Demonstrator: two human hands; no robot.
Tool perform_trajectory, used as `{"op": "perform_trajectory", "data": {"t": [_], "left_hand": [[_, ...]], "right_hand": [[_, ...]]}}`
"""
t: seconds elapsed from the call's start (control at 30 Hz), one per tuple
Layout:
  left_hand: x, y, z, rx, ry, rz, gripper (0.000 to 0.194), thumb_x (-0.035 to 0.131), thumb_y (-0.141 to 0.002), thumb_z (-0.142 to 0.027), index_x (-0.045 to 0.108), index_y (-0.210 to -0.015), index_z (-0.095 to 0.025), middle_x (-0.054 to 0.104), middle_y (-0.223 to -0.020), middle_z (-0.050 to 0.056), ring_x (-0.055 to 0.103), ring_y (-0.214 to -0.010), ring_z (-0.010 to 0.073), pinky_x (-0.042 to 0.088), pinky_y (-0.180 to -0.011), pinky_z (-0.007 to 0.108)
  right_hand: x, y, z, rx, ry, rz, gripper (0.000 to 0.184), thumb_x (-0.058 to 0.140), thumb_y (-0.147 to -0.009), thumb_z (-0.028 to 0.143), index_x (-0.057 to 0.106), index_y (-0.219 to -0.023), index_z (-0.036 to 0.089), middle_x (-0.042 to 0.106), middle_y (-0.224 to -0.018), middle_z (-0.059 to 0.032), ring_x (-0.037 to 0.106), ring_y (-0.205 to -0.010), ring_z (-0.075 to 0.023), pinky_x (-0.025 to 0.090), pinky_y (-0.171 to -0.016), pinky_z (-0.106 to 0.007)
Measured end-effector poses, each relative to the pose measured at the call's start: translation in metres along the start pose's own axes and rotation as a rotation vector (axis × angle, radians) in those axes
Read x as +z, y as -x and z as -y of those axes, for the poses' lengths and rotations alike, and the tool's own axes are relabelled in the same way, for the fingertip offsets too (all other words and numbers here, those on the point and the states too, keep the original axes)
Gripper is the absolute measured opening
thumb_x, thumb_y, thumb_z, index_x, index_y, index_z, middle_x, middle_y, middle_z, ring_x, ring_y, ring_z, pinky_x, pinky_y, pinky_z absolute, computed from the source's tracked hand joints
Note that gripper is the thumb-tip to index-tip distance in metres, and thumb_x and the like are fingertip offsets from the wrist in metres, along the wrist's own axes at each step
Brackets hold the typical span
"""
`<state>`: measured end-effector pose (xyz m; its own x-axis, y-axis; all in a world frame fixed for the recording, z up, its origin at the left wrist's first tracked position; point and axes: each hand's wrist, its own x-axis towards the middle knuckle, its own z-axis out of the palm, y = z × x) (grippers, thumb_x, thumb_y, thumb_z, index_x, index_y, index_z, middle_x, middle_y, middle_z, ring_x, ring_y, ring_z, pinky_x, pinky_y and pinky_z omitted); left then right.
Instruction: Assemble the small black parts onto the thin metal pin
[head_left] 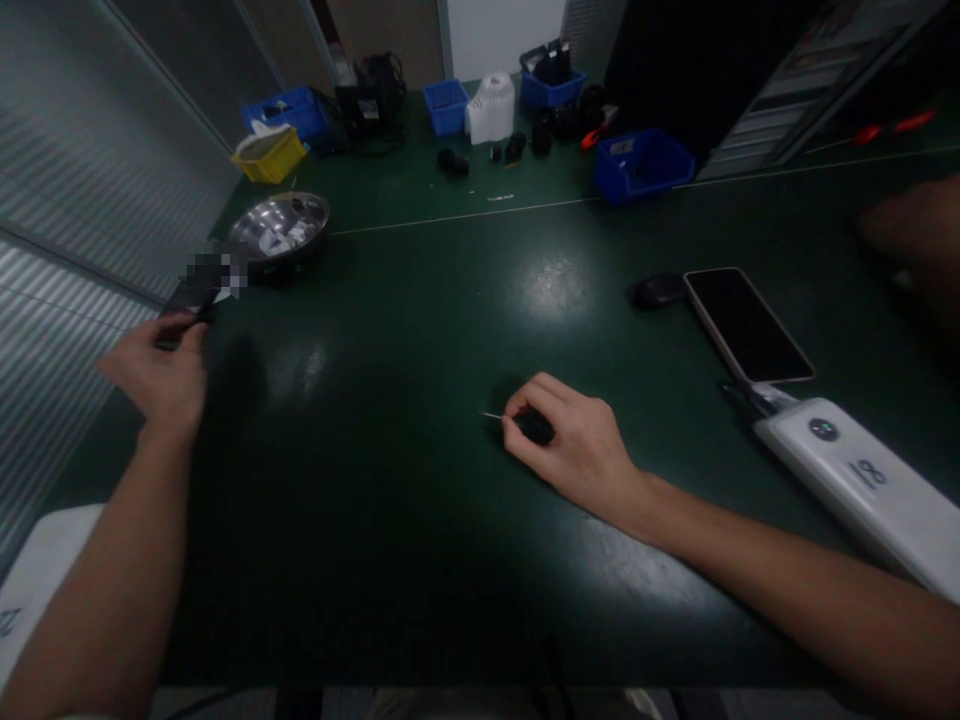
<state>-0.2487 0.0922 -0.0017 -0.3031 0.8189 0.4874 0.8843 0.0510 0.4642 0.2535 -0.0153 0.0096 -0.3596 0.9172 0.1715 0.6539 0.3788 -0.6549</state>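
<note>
**Gripping on both sides, releasing nothing yet**

Pinching narrowly with the left hand [161, 368], around a dark flat piece [186, 297], partly masked by pixel blocks and so not fully readable. Pinching just as narrowly with the right hand [577, 440], on a thin pale strip [490, 414], poking out leftward from the grip, low over the green table [390, 400]. Cannot tell whether touching the surface, or whether hiding anything dark inside the curl of that hand.

Judging from this alone: done with picking up, with one piece in each grip; not done with setting down either. Held well apart, so not brought together. Just ahead of the left grip and to its right, a metal bowl [251, 224] with white scraps [281, 240] inside; cannot tell whether finished with, nor how much more to handle.

Ahead and to the right of the right grip, a black mouse [658, 291], with a phone [750, 325] just beside. Directly right of that grip, a white device [870, 475]. Far ahead of it, a blue bin [611, 180].
</note>
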Motion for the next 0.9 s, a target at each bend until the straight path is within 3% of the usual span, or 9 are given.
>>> {"op": "perform_trajectory", "data": {"t": [0.07,0.13,0.2,0.27,0.33,0.4,0.47,0.7,0.9], "left_hand": [[0.007,0.010,-0.038,0.071,0.003,-0.106,0.027,0.075,-0.086,-0.033,0.076,-0.103,-0.012,0.068,-0.086,-0.001,0.057,-0.079,0.0167,0.043,-0.089,0.035],[0.014,0.031,-0.089,0.235,0.093,-0.035,0.025,0.076,-0.086,-0.034,0.077,-0.102,-0.013,0.073,-0.094,0.002,0.065,-0.086,0.0187,0.050,-0.088,0.035],[0.019,0.063,-0.141,0.372,0.272,0.096,0.021,0.076,-0.088,-0.030,0.076,-0.102,-0.015,0.075,-0.102,0.004,0.070,-0.093,0.0197,0.054,-0.089,0.036],[0.024,0.100,-0.183,0.501,0.411,0.354,0.013,0.074,-0.089,-0.026,0.075,-0.100,-0.019,0.075,-0.107,0.004,0.071,-0.097,0.0194,0.056,-0.089,0.036],[0.028,0.131,-0.211,0.643,0.531,0.586,0.010,0.072,-0.091,-0.020,0.074,-0.100,-0.021,0.075,-0.106,0.004,0.070,-0.098,0.0183,0.057,-0.089,0.034],[0.033,0.148,-0.222,0.731,0.589,0.693,0.009,0.069,-0.092,-0.017,0.073,-0.101,-0.020,0.075,-0.104,0.005,0.070,-0.097,0.0179,0.056,-0.087,0.034],[0.037,0.153,-0.223,0.753,0.601,0.726,0.008,0.068,-0.093,-0.016,0.072,-0.099,-0.019,0.074,-0.103,0.006,0.069,-0.095,0.0182,0.056,-0.086,0.035],[0.039,0.144,-0.214,0.671,0.588,0.793,0.010,0.064,-0.096,-0.018,0.067,-0.106,-0.018,0.070,-0.108,0.007,0.067,-0.097,0.0158,0.055,-0.085,0.029],[0.036,0.145,-0.215,0.587,0.546,0.858,0.018,0.064,-0.097,-0.024,0.066,-0.113,-0.018,0.068,-0.099,0.006,0.060,-0.077,0.0129,0.050,-0.068,0.025]], "right_hand": [[0.000,0.000,0.000,0.000,0.008,0.004,0.012,0.058,-0.097,0.029,0.065,-0.094,0.020,0.064,-0.095,-0.0014,0.057,-0.071,-0.0114,0.042,-0.064,-0.026],[-0.001,-0.001,0.001,0.003,0.006,0.008,0.012,0.057,-0.097,0.029,0.065,-0.095,0.020,0.064,-0.096,-0.0016,0.057,-0.071,-0.0115,0.041,-0.064,-0.026],[-0.001,-0.001,0.002,0.010,0.001,0.009,0.012,0.058,-0.097,0.029,0.065,-0.096,0.020,0.065,-0.096,-0.0021,0.058,-0.073,-0.0123,0.041,-0.064,-0.026],[-0.001,-0.002,0.003,0.018,-0.003,-0.004,0.011,0.058,-0.096,0.029,0.065,-0.096,0.020,0.065,-0.095,-0.0023,0.058,-0.075,-0.0131,0.042,-0.066,-0.027],[-0.001,-0.002,0.003,0.020,-0.010,-0.018,0.011,0.059,-0.095,0.029,0.065,-0.095,0.020,0.065,-0.094,-0.0021,0.058,-0.074,-0.0132,0.041,-0.066,-0.027],[0.000,-0.002,0.003,0.018,-0.019,-0.020,0.011,0.059,-0.095,0.030,0.064,-0.095,0.020,0.065,-0.092,-0.0017,0.058,-0.073,-0.0129,0.041,-0.066,-0.027],[0.000,-0.002,0.002,0.014,-0.025,-0.005,0.011,0.059,-0.096,0.030,0.064,-0.095,0.020,0.066,-0.091,-0.0017,0.058,-0.073,-0.0131,0.041,-0.066,-0.027],[0.000,-0.002,0.002,-0.034,-0.037,0.066,0.012,0.057,-0.097,0.031,0.063,-0.095,0.021,0.066,-0.084,0.0008,0.057,-0.069,-0.0115,0.037,-0.062,-0.026],[0.002,-0.001,0.000,-0.066,-0.005,0.086,0.015,0.054,-0.098,0.031,0.066,-0.099,0.022,0.068,-0.091,-0.0010,0.060,-0.073,-0.0125,0.040,-0.066,-0.026]]}}
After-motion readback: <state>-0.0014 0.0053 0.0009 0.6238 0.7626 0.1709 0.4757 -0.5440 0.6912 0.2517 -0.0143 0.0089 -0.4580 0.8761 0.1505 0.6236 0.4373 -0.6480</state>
